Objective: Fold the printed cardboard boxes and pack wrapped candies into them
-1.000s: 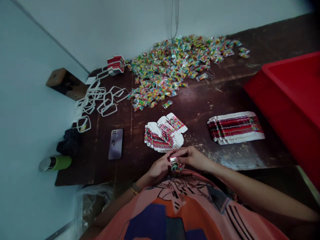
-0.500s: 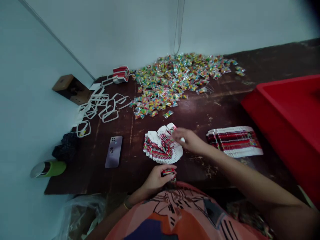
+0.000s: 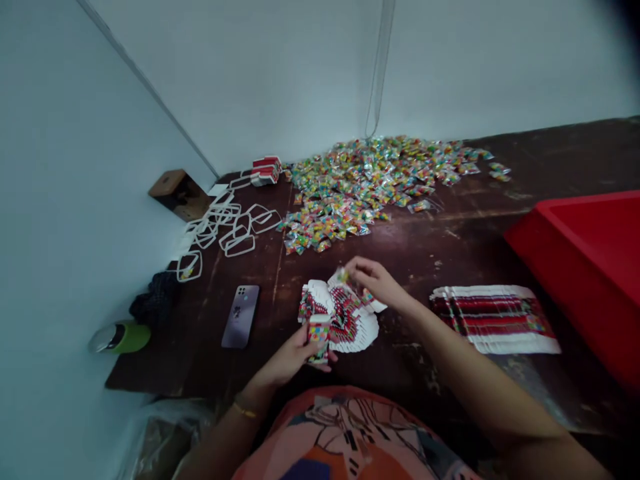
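My left hand (image 3: 295, 353) is closed round a small printed carton (image 3: 319, 337) with coloured squares, held upright at the near edge of the fanned cartons. My right hand (image 3: 373, 280) pinches a small clear candy packet (image 3: 343, 275), slightly blurred, over the far side of the fan. Beneath and between both hands lies the fan of flat red-and-white cartons (image 3: 357, 333), overlapping on the dark table (image 3: 400, 257). Whether the carton in my left hand is open at the top, I cannot tell.
A wide heap of candy packets (image 3: 370, 180) lies against the wall. White bands (image 3: 240, 230), a red carton stack (image 3: 266, 170), a brown box (image 3: 180, 193), a phone (image 3: 241, 317) and a green bottle (image 3: 123, 337) are leftward. Rightward are a carton row (image 3: 495, 320) and a red bin (image 3: 555, 233).
My left hand has raised the carton from near my body to the fan. My right hand has taken the lone candy packet from in front of the heap. The view has shifted.
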